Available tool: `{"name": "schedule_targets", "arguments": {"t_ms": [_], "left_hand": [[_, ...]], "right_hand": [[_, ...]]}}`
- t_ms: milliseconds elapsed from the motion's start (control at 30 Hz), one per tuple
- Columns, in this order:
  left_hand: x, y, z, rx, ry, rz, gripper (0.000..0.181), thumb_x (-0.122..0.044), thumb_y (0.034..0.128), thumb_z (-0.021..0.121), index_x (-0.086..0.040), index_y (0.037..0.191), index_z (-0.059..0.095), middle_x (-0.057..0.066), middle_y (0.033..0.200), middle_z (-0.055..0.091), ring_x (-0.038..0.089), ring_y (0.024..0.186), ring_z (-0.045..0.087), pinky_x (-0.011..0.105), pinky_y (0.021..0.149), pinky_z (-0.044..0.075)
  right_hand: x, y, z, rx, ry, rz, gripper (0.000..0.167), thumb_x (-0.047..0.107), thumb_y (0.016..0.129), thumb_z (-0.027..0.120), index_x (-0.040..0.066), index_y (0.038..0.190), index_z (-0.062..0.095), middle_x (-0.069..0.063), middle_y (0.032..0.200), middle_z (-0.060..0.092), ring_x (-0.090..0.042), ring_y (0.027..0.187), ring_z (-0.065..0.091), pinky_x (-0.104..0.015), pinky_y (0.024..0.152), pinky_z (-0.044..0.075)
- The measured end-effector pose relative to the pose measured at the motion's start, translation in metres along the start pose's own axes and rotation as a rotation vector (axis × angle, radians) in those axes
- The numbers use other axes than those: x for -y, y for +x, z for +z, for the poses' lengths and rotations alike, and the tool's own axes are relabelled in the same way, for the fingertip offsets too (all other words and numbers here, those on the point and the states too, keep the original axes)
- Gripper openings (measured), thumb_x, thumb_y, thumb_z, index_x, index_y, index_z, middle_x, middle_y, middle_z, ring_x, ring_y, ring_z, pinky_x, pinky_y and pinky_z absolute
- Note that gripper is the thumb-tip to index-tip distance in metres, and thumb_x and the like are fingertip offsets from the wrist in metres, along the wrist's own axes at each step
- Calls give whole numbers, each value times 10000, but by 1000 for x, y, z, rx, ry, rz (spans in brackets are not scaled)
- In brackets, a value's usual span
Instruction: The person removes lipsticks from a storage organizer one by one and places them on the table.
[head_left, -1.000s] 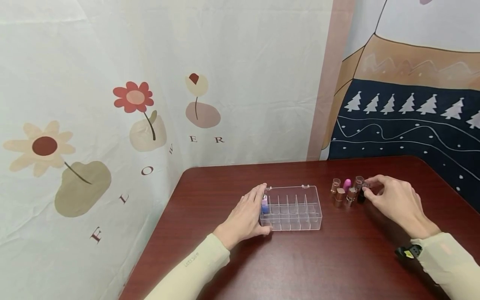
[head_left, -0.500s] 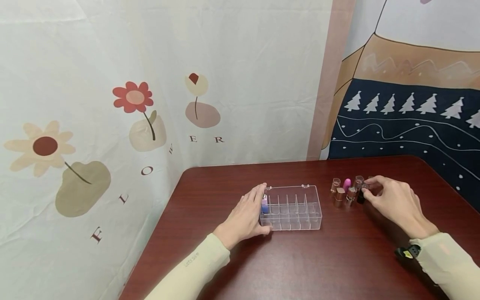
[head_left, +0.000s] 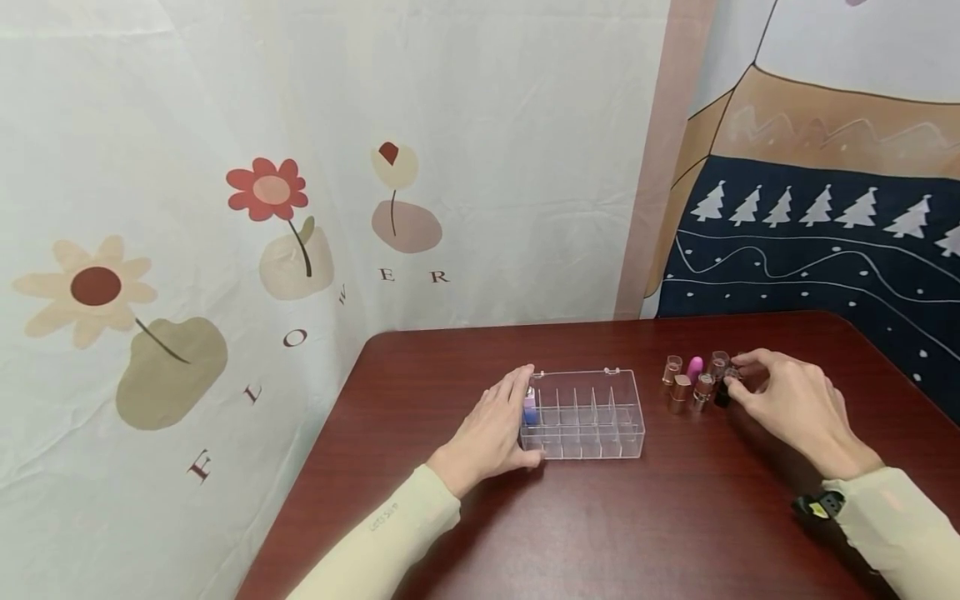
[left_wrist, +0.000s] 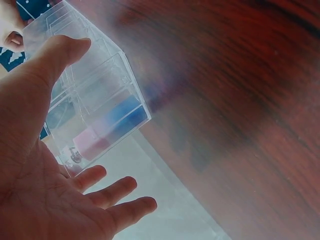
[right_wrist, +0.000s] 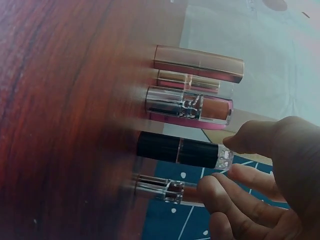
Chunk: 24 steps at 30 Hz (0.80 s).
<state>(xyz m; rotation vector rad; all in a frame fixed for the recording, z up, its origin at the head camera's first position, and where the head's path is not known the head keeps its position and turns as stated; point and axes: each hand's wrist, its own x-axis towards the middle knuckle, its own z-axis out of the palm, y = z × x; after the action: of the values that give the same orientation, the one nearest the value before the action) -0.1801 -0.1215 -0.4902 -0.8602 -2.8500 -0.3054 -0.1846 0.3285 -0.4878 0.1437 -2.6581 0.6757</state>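
My left hand (head_left: pixel 486 429) holds the left end of a clear divided lipstick box (head_left: pixel 592 446), its thumb at the front wall and fingers at the far side. In the left wrist view, the other fingers (left_wrist: pixel 115 192) stretch out beyond the box. A pink-and-blue tube (left_wrist: pixel 112 125) stands in the box's left end compartment. On the right, my right hand (head_left: pixel 798 404) pinches the clear, glittery top of a black lipstick (right_wrist: pixel 177 150) between thumb and fingertip. That lipstick stands upright on the table.
Left of the black lipstick cluster a copper lipstick (head_left: pixel 679 393), a clear-capped lipstick (head_left: pixel 702 390), another clear-capped lipstick (head_left: pixel 671 372) and a pink tube (head_left: pixel 695 368). One more clear-capped lipstick (head_left: pixel 718 365) stands behind. The brown table (head_left: pixel 585 533) meets curtains at the back.
Both hands stay nearly in place, the right still at the black lipstick and the left at the box. The head view has shifted very slightly.
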Motion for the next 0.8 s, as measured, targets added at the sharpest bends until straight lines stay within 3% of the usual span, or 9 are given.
{"name": "schedule_targets", "arguments": {"t_ms": [200, 367, 600, 800], "left_hand": [[1, 1, 1, -7, 4, 3, 1335, -469, 833, 1018, -2, 1806, 233, 222, 1831, 429, 398, 1653, 532, 602, 1333, 525], [1, 1, 1, -4, 2, 2, 1340, -482, 834, 1014, -3, 1808, 228, 216, 1833, 426, 396, 1659, 526, 597, 1338, 520], [1, -1, -1, -2, 0, 2, 1338, -486, 837, 1016, -1, 1806, 229, 220, 1833, 427, 398, 1665, 521, 603, 1337, 519], [1, 0, 0, -1, -8, 6, 1342, -476, 834, 1019, 5, 1805, 227, 225, 1834, 428, 398, 1676, 508, 588, 1357, 501]], "right_hand": [[6, 1, -6, -15, -6, 18, 408, 311, 1030, 830, 59, 1349, 791, -195, 1022, 821, -277, 805, 692, -339, 532, 456], [15, 2, -9, -73, -9, 9, 379, 308, 1024, 826, 67, 1317, 812, -191, 1034, 804, -282, 801, 708, -338, 533, 442], [33, 4, -6, -179, 11, -72, 303, 235, 1001, 843, 83, 1264, 841, -186, 1071, 821, -336, 840, 746, -332, 539, 451], [51, 5, -1, -237, 29, -154, 290, 182, 975, 878, 101, 1252, 852, -150, 1071, 823, -298, 809, 746, -306, 533, 449]]}}
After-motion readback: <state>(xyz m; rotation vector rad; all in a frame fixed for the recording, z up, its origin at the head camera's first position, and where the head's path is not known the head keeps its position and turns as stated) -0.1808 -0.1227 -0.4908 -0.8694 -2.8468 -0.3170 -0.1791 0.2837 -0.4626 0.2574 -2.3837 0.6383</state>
